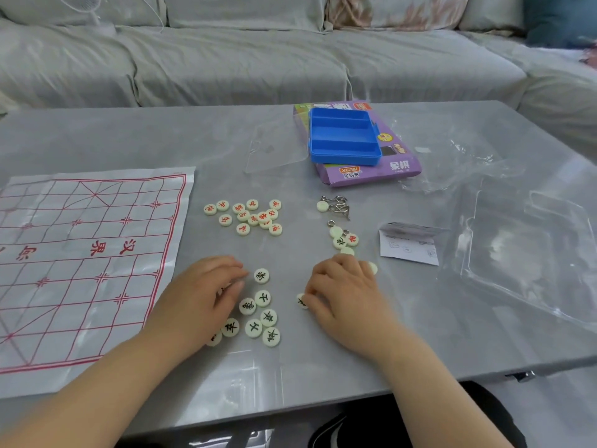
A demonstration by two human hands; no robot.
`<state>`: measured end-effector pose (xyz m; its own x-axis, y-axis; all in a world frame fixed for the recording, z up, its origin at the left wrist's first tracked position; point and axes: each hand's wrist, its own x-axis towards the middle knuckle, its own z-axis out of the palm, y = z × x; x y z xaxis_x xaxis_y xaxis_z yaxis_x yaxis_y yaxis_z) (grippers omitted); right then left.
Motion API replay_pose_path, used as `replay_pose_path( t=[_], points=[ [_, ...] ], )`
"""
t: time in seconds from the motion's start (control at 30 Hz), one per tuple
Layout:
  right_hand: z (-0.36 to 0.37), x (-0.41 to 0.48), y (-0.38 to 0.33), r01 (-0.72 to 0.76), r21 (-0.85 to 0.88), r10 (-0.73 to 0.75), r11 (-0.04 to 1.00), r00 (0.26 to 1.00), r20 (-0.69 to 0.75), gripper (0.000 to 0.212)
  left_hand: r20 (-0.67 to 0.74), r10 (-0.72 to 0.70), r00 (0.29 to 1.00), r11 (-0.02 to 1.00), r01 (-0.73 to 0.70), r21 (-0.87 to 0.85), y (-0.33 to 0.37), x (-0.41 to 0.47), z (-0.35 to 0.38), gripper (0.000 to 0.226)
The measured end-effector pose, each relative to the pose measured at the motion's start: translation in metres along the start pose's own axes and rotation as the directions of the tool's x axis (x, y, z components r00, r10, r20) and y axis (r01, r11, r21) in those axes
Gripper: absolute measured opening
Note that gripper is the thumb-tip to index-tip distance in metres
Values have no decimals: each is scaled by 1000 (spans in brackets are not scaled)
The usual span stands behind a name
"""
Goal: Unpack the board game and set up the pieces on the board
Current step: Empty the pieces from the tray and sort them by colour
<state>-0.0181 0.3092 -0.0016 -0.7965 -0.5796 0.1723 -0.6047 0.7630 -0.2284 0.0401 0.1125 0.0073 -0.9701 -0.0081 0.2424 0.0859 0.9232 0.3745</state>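
The plastic board sheet [93, 253] with red grid lines lies flat at the left. Red-lettered round pieces [248, 216] cluster mid-table. Black-lettered pieces [258, 315] lie between my hands. My left hand [200, 299] rests palm down with curled fingers, and a pale piece shows between thumb and fingers. Its fingertips are next to one black piece [261, 275]. My right hand [345, 299] lies knuckles up; its thumb touches a half-hidden black piece [301, 301], and another piece [373, 268] peeks out beyond its fingertips. More pieces [344, 240] lie just past it.
An open blue case [344, 137] sits on the purple game box [397, 166] at the back. Metal wire rings [337, 205], a folded leaflet [408, 244] and clear plastic packaging [523, 253] lie to the right. A covered sofa [226, 56] stands behind the grey table [97, 140].
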Motion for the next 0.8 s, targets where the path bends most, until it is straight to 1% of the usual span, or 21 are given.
replay_pose_path(
  t=[0.1, 0.13, 0.23, 0.3, 0.37, 0.43, 0.5, 0.57, 0.63, 0.67, 0.73, 0.8],
  points=[
    [3, 1, 1, -69, 0, 69, 998, 990, -127, 29, 6, -13, 1000, 1000, 13, -28, 13, 17, 4, 42],
    [3, 2, 2, -105, 20, 106, 994, 982, -155, 29, 19, -15, 1000, 999, 16, -43, 16, 24, 7, 42],
    [2, 1, 14, -167, 127, 199, 978, 933, -299, 26, 33, 4, 999, 997, -1, -75, 26, 48, 16, 42],
    [-2, -2, 29, -187, 171, 237, 967, 905, -353, 23, 77, 13, 997, 999, -9, -50, 33, 65, 22, 30],
    [-6, -8, 47, -215, 215, 277, 953, 905, -323, 22, 120, 27, 992, 1000, -27, -6, 40, 83, 30, 27],
    [-7, -12, 58, -254, 272, 317, 928, 923, -217, 31, 142, 31, 989, 999, -35, 25, 45, 99, 35, 29],
    [-5, -18, 65, -239, 304, 287, 922, 950, -123, 40, 147, 17, 989, 999, -21, 30, 46, 113, 38, 33],
    [-3, -22, 67, -223, 334, 267, 916, 959, -92, 46, 151, 10, 989, 999, -16, 36, 43, 124, 42, 38],
    [-2, -23, 68, -233, 400, 291, 886, 952, -90, 47, 180, 22, 984, 998, -32, 51, 42, 137, 47, 44],
    [0, -23, 70, -233, 406, 305, 884, 945, -121, 47, 205, 24, 978, 997, -38, 62, 43, 143, 51, 46],
    [2, -18, 70, -262, 371, 337, 891, 928, -156, 44, 258, 27, 966, 996, -49, 78, 46, 154, 60, 47],
    [5, -11, 69, -308, 345, 374, 887, 916, -145, 35, 275, 45, 960, 993, -73, 91, 49, 163, 67, 43]
  ],
)
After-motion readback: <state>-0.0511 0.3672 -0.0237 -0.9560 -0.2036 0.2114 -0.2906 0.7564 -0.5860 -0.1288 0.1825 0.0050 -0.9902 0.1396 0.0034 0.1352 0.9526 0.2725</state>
